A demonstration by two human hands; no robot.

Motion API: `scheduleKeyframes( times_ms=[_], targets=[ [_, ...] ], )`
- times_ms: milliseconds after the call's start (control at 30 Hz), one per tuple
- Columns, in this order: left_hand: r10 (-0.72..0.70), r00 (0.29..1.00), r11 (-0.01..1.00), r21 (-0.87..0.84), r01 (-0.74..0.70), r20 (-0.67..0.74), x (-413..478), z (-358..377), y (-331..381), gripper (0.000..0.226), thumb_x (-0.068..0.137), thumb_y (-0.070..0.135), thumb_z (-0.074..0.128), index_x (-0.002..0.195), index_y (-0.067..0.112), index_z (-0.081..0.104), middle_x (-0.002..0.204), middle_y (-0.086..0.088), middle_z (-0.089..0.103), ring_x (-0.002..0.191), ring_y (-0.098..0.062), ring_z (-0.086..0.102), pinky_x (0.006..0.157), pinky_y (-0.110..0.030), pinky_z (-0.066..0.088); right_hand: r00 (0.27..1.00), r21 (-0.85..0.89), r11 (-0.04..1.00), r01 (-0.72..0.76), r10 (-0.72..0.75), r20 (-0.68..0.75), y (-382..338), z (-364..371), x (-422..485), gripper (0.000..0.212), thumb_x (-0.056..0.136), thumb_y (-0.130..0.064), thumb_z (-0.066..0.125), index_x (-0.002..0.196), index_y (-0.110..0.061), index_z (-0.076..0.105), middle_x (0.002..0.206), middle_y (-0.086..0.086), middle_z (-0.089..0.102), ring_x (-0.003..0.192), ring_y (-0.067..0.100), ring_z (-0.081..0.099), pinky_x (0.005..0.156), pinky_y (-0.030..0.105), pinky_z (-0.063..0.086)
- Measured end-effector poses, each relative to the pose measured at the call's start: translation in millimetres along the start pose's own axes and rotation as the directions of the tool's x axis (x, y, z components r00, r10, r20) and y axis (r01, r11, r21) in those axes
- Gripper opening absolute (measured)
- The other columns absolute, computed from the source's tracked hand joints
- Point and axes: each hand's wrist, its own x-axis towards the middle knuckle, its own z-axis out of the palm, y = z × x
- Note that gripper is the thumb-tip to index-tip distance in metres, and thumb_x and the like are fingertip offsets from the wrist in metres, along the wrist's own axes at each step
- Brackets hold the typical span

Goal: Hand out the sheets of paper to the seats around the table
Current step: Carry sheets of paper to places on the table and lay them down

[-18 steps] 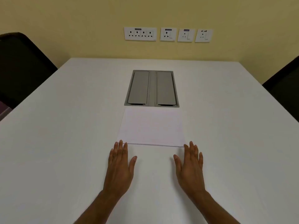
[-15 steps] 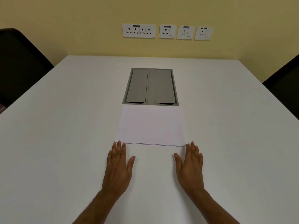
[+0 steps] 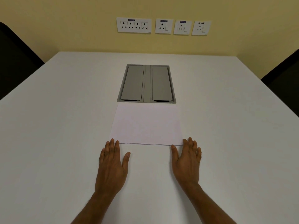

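Tabletop (image 3: pixel 64 126) bears paper stack (image 3: pixel 147 125), flat empty left hand (image 3: pixel 111 167) and right hand (image 3: pixel 186 164) at its near corners.

A grey cable hatch (image 3: pixel 146 84) serves as the landmark. It is a rectangular frame holding two long flat lids side by side, the left lid (image 3: pixel 132 82) and the right lid (image 3: pixel 161 83), parted by a narrow centre strip (image 3: pixel 147 83). Both lids lie shut and level, and a dark slot shows at the near end of each.

Beyond the hatch rises a pale yellow wall (image 3: pixel 64 21). On it, above the hatch and slightly to its left, sits a white four-socket plate (image 3: pixel 134 25). Three smaller white plates continue the row rightward: a second plate (image 3: pixel 163 26), a third plate (image 3: pixel 182 27) and a fourth plate (image 3: pixel 201 27).
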Motion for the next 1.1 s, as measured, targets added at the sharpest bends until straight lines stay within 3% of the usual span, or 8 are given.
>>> scheduleKeyframes(
  times_ms=[367, 933, 1100],
  targets=[
    [-0.014, 1.000, 1.000, 0.026, 0.014, 0.007, -0.9, 1.4, -0.2, 0.075, 0.099, 0.057, 0.018, 0.158, 0.012, 0.012, 0.167, -0.004, 0.009, 0.154, -0.016, 0.001, 0.126, -0.037, 0.005, 0.999, 0.029, 1.000, 0.005, -0.004, -0.042, -3.4, 3.1, 3.5, 0.061, 0.101, -0.046, 0.042, 0.146, -0.006, 0.042, 0.157, 0.018, 0.036, 0.151, 0.031, 0.021, 0.124, 0.046, 0.008],
    [0.003, 1.000, 1.000, 0.019, -0.003, -0.022, -2.6, -3.0, 3.1, 0.083, 0.093, 0.065, 0.005, 0.157, 0.013, 0.015, 0.166, -0.003, 0.012, 0.154, -0.015, 0.004, 0.126, -0.036, 0.006, 0.981, 0.369, 0.926, -0.078, 0.137, -0.137, -26.2, 13.9, 19.4, 0.039, 0.096, -0.035, 0.062, 0.120, -0.005, 0.067, 0.146, 0.013, 0.053, 0.147, 0.026, 0.032, 0.124, 0.047, 0.007],
    [0.000, 1.000, 1.000, 0.013, 0.000, -0.023, -2.7, -2.0, 2.4, 0.083, 0.093, 0.065, 0.004, 0.158, 0.013, 0.014, 0.166, -0.001, 0.011, 0.154, -0.013, 0.003, 0.126, -0.035, 0.006, 0.957, 0.396, 0.915, -0.079, 0.180, -0.226, -42.1, 9.2, 23.7, 0.026, 0.097, -0.018, 0.060, 0.119, -0.004, 0.068, 0.140, 0.009, 0.059, 0.141, 0.026, 0.040, 0.117, 0.047, 0.023]
  ],
)
